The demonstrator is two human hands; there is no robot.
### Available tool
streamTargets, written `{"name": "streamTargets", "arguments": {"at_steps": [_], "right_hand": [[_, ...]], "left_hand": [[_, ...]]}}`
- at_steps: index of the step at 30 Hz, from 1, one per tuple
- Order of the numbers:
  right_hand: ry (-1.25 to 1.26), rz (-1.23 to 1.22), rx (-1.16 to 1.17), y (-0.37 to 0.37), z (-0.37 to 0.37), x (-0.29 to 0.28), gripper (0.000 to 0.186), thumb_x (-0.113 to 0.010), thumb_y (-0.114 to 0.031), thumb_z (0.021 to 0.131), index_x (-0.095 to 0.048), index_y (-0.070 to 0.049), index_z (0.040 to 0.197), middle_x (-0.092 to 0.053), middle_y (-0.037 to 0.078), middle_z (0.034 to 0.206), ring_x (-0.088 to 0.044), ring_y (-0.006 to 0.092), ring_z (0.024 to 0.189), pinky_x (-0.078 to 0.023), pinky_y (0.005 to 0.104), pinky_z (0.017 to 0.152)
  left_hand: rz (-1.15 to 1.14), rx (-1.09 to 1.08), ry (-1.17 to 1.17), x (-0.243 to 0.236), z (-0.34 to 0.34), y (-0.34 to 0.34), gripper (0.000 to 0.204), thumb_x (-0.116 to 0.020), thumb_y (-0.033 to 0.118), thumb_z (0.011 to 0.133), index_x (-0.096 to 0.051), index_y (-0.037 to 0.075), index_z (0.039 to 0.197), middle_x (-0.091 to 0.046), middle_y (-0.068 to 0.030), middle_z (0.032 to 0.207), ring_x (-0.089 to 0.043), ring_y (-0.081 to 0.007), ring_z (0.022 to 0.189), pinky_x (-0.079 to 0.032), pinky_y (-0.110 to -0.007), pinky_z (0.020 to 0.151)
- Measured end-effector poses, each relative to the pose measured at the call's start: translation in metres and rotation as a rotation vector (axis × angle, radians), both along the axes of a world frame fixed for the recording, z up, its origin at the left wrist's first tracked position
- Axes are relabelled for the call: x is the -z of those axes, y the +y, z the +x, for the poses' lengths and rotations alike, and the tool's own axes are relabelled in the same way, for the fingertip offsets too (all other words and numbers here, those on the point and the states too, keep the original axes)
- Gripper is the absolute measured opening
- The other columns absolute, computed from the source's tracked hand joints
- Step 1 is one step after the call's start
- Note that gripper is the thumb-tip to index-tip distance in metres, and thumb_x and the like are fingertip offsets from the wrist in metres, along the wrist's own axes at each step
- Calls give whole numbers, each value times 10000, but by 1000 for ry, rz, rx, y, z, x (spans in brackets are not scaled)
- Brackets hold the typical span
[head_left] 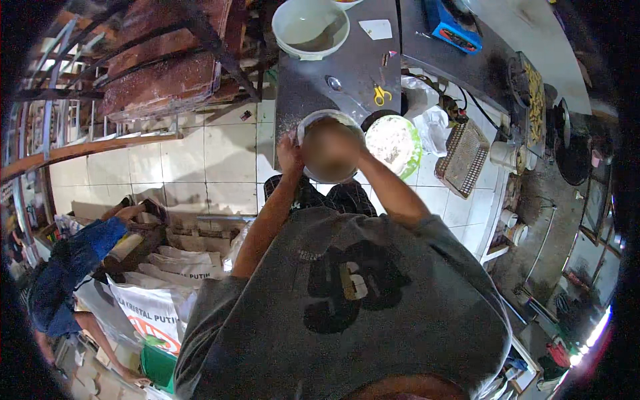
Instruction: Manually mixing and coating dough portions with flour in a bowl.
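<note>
A round, pale-rimmed bowl [364,133] stands at the near edge of the dark table, just in front of my body. My left hand [290,153] grips its left side near the rim. Into the bowl reaches my right hand [343,145], its fingers hidden by a brown blur that also covers the contents. Close on the right is a green-rimmed basin [417,148] with white, powdery or doughy stuff in it. Yellow-handled scissors [381,95] and a spoon [333,83] lie on the table beyond the bowl.
A large white tub [311,30] and a white paper [375,29] are on the table [300,87]. A perforated crate [464,157] rests on the floor at right. Behind it, a tray of yellowish pieces [535,100]. At lower left, another person [67,273] bends near white sacks [147,310].
</note>
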State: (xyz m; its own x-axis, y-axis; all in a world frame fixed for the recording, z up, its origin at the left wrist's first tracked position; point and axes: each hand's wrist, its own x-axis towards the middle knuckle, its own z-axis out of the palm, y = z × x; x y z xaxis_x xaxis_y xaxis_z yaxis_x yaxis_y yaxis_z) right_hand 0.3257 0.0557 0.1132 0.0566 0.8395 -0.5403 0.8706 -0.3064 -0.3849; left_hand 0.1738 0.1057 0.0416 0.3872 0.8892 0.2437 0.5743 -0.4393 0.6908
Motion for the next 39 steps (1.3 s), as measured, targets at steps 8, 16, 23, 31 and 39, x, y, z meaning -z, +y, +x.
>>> {"name": "streamTargets", "arguments": {"at_steps": [8,16,23,31,39], "right_hand": [[-28,210,37,-53,-5,139,245,-467,-88,695,-557,12,900,-534,190,971,-529,351,852,-413,428,754],[-584,675,309,-28,-42,72,245,-554,-199,738,-548,-34,919,-550,126,681,-521,195,587,-423,319,502],[167,-351,-99,-11,10,-6,193,-482,-87,651,-595,10,773,-599,181,778,-602,258,744,-460,416,588],[21,-216,-78,-1,-34,-3,313,-505,-170,663,-564,12,911,-568,211,941,-550,341,871,-427,439,772],[-199,-146,-6,-26,-12,18,288,-457,-148,726,-561,-5,953,-538,206,1011,-493,366,974,-369,418,881]], "left_hand": [[-249,-102,9,-6,6,2,371,-599,126,657,-528,-3,997,-578,-168,882,-560,-327,820,-452,-376,696],[-372,-36,94,-30,14,3,400,-608,141,647,-528,27,1021,-564,-192,877,-536,-373,831,-433,-438,706],[-68,13,-58,4,-1,3,476,-622,233,673,-479,-7,1059,-569,-212,808,-554,-381,694,-467,-402,623],[-373,-30,-211,-21,8,3,367,-599,218,683,-553,66,1014,-567,-205,882,-550,-377,839,-446,-417,719],[-176,91,-10,-16,5,3,433,-577,126,654,-493,28,1067,-552,-171,967,-545,-318,883,-451,-372,738]]}}
